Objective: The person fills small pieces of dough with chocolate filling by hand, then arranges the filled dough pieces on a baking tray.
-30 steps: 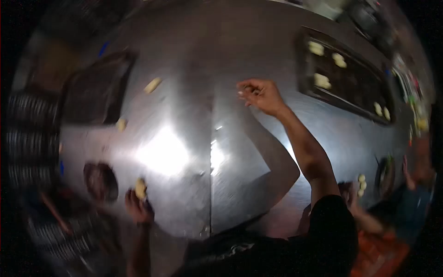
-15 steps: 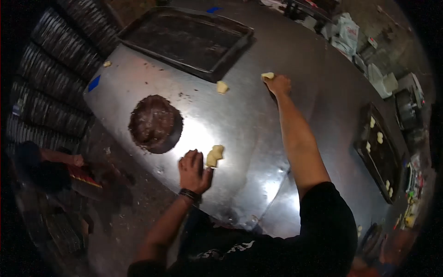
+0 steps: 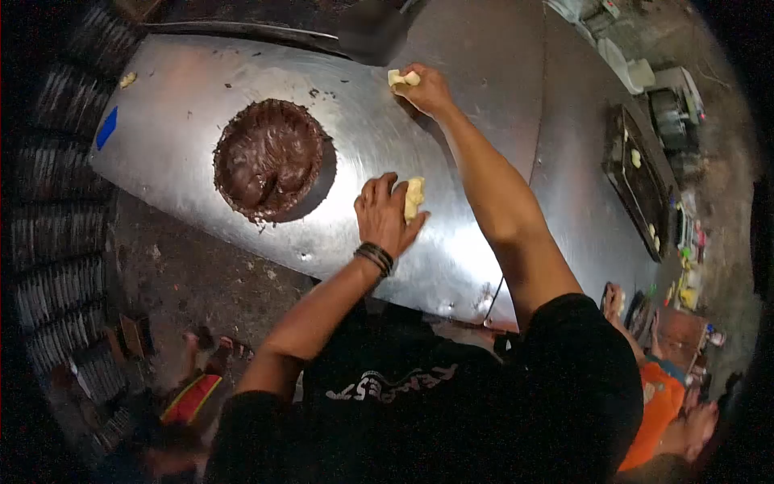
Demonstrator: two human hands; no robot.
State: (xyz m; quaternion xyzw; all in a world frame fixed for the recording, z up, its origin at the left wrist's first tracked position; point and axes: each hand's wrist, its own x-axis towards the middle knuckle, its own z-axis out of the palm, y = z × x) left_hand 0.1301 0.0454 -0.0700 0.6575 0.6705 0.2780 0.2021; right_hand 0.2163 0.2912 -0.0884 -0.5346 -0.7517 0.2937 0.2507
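My right hand (image 3: 427, 90) is closed around pale yellow dough pieces (image 3: 403, 78), two lumps showing at its fingertips above the metal table (image 3: 363, 105). My left hand (image 3: 385, 216), with dark bands at the wrist, rests on the table near its front edge. Its fingers are apart, and another dough piece (image 3: 414, 198) lies between thumb and forefinger, touching or nearly touching them. Left of that hand stands a round bowl (image 3: 313, 129) of thick brown chocolate-like paste, with smears over its rim.
A dark baking tray (image 3: 617, 165) with several dough pieces sits at the right. Another tray (image 3: 242, 31) edges the far side. A small dough bit (image 3: 127, 80) and blue tape (image 3: 107, 127) lie far left. A person in orange (image 3: 657, 411) is at lower right.
My right hand has moved left to the dough piece that lay near the far tray, and two lumps now show at its fingers. My left hand has come closer around its dough piece. The view has shifted.
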